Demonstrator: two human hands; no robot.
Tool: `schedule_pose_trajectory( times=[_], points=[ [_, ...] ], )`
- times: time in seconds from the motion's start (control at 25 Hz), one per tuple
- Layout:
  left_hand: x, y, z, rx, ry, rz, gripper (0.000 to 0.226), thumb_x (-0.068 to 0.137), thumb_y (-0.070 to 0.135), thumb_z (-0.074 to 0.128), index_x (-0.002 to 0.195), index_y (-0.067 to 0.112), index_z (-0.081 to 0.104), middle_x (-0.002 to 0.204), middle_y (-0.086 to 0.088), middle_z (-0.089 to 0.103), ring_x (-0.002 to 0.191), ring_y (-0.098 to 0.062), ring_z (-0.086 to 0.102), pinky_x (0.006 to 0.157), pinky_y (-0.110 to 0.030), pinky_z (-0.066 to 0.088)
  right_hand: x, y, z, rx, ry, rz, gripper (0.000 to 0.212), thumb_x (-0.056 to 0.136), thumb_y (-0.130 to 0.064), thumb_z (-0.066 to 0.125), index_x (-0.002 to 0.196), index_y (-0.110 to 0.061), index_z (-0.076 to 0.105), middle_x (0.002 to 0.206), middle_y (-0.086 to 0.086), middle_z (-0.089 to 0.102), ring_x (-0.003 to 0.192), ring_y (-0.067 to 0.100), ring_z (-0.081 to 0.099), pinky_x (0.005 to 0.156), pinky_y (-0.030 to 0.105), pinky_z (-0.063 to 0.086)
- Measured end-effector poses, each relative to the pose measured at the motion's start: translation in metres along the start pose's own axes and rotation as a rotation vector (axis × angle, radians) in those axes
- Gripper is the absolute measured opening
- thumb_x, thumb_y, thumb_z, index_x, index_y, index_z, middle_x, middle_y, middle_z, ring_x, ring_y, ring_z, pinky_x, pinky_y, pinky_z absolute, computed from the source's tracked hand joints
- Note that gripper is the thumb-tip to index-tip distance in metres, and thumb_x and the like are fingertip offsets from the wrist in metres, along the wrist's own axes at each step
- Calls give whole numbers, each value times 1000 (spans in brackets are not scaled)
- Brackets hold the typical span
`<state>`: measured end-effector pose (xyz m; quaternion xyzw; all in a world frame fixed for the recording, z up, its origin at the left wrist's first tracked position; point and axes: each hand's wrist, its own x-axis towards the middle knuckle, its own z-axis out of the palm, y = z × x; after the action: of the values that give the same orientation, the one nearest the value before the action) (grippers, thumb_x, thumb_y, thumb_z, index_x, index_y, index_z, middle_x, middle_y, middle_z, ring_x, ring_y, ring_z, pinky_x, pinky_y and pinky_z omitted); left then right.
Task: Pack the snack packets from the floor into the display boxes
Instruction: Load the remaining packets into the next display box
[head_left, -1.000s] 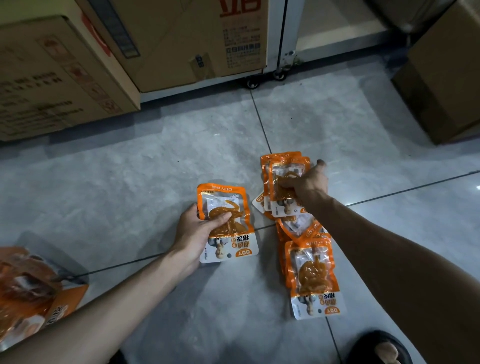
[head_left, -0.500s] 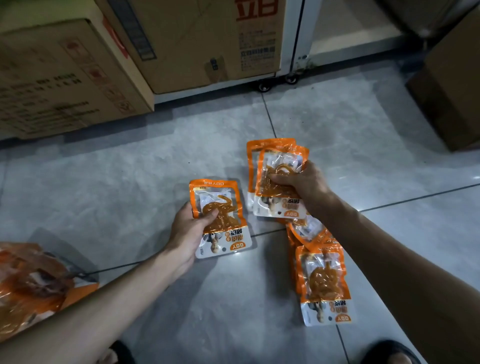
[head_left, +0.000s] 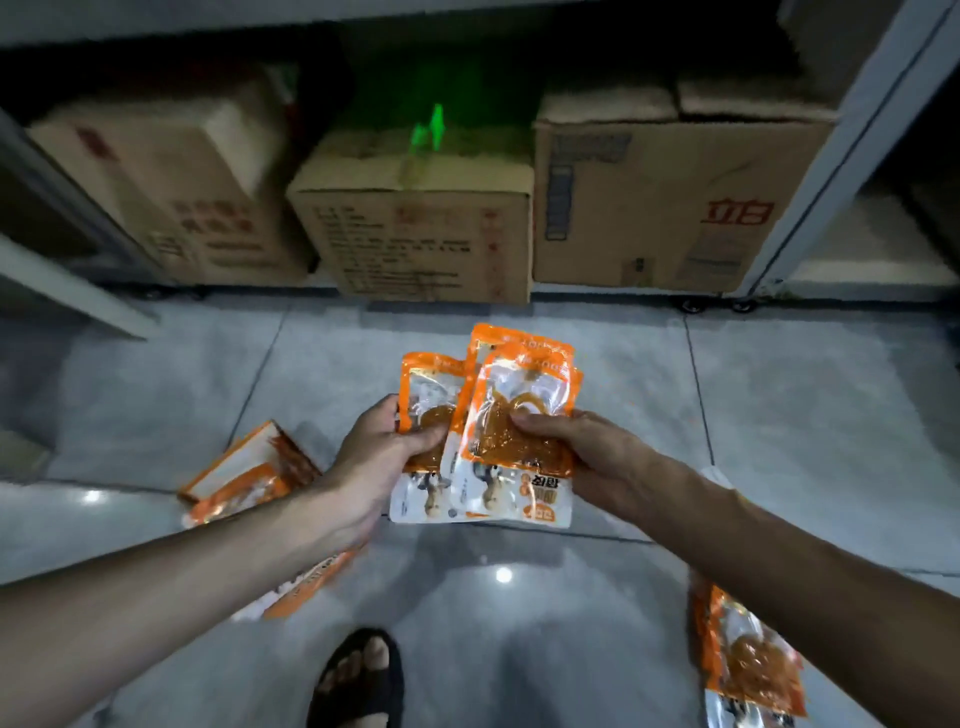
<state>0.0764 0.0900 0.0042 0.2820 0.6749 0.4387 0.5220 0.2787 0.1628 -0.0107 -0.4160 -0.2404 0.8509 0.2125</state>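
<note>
Left hand (head_left: 382, 457) grasping one snack packet (head_left: 427, 410), right hand (head_left: 582, 457) grasping overlapping packets (head_left: 519, 415) beside it, display box (head_left: 244, 473) on floor (head_left: 779, 415) near left

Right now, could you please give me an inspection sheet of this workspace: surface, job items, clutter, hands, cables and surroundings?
Surface: grey tiled floor, glossy, with light reflections.
Job's things: loose packets lie on the floor at lower right; an orange display box lies at left, partly behind the left forearm.
Clutter: nothing seen.
Hands: left hand grips one packet; right hand pinches a few stacked packets, which overlap the left one.
Cables: nothing seen.
Surroundings: cardboard cartons on a wheeled rack; a sandalled foot at the bottom.
</note>
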Motion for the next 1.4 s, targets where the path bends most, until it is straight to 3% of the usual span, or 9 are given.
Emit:
schedule_pose_trajectory(
  times=[0.16,0.28,0.4,0.56,0.84,1.08,1.16,1.28,1.4],
  points=[
    [-34,16,-73,-276,95,12,27,87,1,68,114,4,65,102,-18,76,90,-36,74,75,-47,60,-4,-8,103,-168,-30,13,39,82,-5,68,119,4,63,118,23,68,100,34,69,85,45,58],
    [-54,15,-120,-412,150,8,16,85,2,70,100,3,71,90,-20,76,72,-31,75,63,-39,58,5,7,165,-248,-36,-1,43,85,-4,64,127,5,57,126,26,63,112,40,62,92,49,54],
    [-62,3,-166,-451,184,-16,17,83,3,73,100,1,72,89,-22,77,74,-34,75,70,-49,61,28,32,209,-318,-18,-18,41,86,-2,65,126,6,58,124,26,64,111,39,64,93,47,55],
    [-49,-15,-204,-436,211,-79,24,88,1,67,112,-2,68,98,-23,76,85,-36,74,83,-53,59,62,52,220,-348,-7,-11,42,84,-3,68,125,3,59,115,20,70,96,29,72,73,35,61],
    [7,-38,-234,-472,155,-130,32,93,6,64,125,3,61,113,-19,74,100,-35,73,83,-49,61,134,70,202,-285,-97,68,31,89,-11,65,119,-7,65,116,15,71,103,31,70,81,42,60],
    [41,-47,-248,-233,124,-61,28,97,24,61,119,7,65,104,-12,77,91,-25,76,74,-35,62,168,99,198,-233,-95,-123,38,88,-7,65,125,0,58,115,17,71,103,32,70,82,42,60],
    [48,-55,-269,-83,232,53,27,99,30,57,111,7,67,99,-10,76,89,-24,75,77,-33,61,173,99,197,-183,-13,-187,39,87,-6,66,125,-1,58,114,16,72,100,31,71,82,43,60],
    [59,-95,-307,698,447,304,18,88,17,70,106,15,65,105,-1,72,100,-23,68,87,-36,55,176,98,183,-116,148,-266,42,86,-4,66,127,-5,58,111,13,73,96,28,73,80,45,60],
    [71,-134,-318,1193,142,408,38,85,24,73,121,21,63,126,0,65,108,-24,65,82,-35,56,180,107,172,-77,255,-248,43,87,-4,66,129,-5,58,113,13,72,90,24,75,72,39,61]
  ],
)
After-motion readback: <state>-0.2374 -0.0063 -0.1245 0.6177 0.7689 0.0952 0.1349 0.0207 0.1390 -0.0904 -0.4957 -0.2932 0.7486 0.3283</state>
